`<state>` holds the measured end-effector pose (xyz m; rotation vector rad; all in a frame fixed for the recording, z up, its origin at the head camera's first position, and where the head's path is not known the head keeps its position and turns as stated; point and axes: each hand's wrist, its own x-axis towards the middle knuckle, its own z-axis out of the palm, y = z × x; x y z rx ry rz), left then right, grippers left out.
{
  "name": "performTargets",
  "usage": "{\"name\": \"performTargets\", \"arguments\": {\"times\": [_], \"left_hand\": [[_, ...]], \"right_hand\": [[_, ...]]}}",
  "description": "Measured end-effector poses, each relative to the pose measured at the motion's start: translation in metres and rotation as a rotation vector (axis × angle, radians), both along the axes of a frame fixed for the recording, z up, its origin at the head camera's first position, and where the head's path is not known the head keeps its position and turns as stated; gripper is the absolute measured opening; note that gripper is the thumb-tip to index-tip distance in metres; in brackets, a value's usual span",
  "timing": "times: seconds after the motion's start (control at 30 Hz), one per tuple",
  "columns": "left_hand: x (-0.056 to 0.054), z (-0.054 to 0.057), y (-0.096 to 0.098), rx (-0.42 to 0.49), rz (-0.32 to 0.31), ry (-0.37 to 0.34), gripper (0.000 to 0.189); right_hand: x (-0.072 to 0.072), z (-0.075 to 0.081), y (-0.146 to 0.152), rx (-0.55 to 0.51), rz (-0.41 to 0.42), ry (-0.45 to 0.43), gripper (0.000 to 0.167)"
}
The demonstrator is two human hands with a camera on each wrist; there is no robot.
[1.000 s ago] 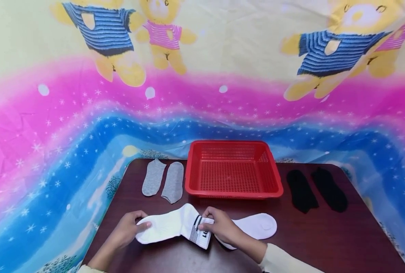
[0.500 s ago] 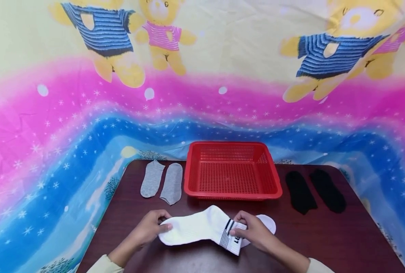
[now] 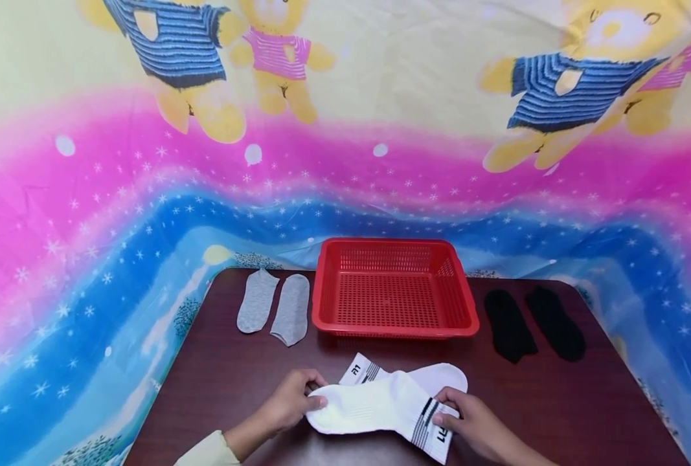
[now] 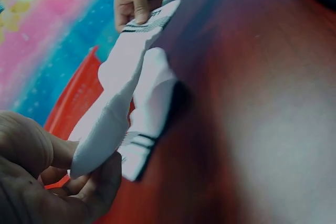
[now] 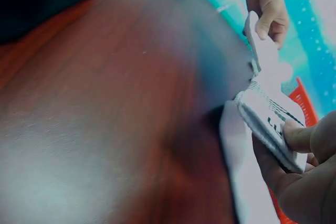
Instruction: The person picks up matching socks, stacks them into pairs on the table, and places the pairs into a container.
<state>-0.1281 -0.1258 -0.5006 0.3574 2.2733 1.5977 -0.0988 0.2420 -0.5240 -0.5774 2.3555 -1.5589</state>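
Observation:
A white sock (image 3: 357,408) with dark stripes and lettering at its cuff is stretched flat between both hands. My left hand (image 3: 294,400) pinches its toe end, thumb on top. At the other end my right hand (image 3: 467,419) pinches the striped cuff (image 5: 273,116), also with the thumb on top. Behind and partly under it, a second white sock (image 3: 447,375) lies on the table, its striped cuff (image 3: 358,370) pointing up and left. In the left wrist view the held sock (image 4: 113,98) hangs above the second sock (image 4: 152,93), apart from the tabletop.
A red plastic basket (image 3: 394,332) with perforated sides stands at the back middle of the dark wooden table (image 3: 217,369). Two grey ankle socks (image 3: 291,309) lie left of it. To its right are two black socks (image 3: 509,327). A printed cloth (image 3: 345,168) hangs behind.
Both hands have carried the white sock to the right, over the second one, and slightly toward the table's front. The second sock's striped cuff now shows behind it.

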Motion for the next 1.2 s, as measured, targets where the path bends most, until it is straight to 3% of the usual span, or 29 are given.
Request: {"name": "performTargets", "arguments": {"times": [0.23, 0.4, 0.57, 0.73, 0.83, 0.97, 1.2], "left_hand": [[0.010, -0.019, 0.016, -0.017, -0.031, -0.017, 0.013], [0.016, -0.029, 0.028, -0.043, -0.052, -0.018, 0.013], [0.020, -0.033, 0.034, -0.059, -0.041, -0.027, 0.013], [0.018, -0.036, 0.038, -0.075, 0.001, -0.026, 0.011], [0.015, -0.037, 0.040, -0.091, 0.039, -0.025, 0.011], [0.010, -0.037, 0.041, -0.118, 0.077, -0.027, 0.011], [0.001, -0.040, 0.043, -0.144, 0.115, -0.008, 0.013]], "right_hand": [[0.013, -0.018, 0.024, 0.100, 0.071, 0.023, 0.013], [0.017, -0.031, 0.038, 0.148, 0.122, -0.037, 0.014], [0.019, -0.041, 0.042, 0.146, 0.152, 0.061, 0.013], [0.018, -0.042, 0.040, 0.130, 0.087, -0.013, 0.013], [0.015, -0.039, 0.037, 0.153, 0.018, -0.084, 0.026], [0.011, -0.037, 0.033, 0.184, -0.026, -0.111, 0.039], [0.005, -0.035, 0.023, 0.248, -0.110, -0.054, 0.041]]}}
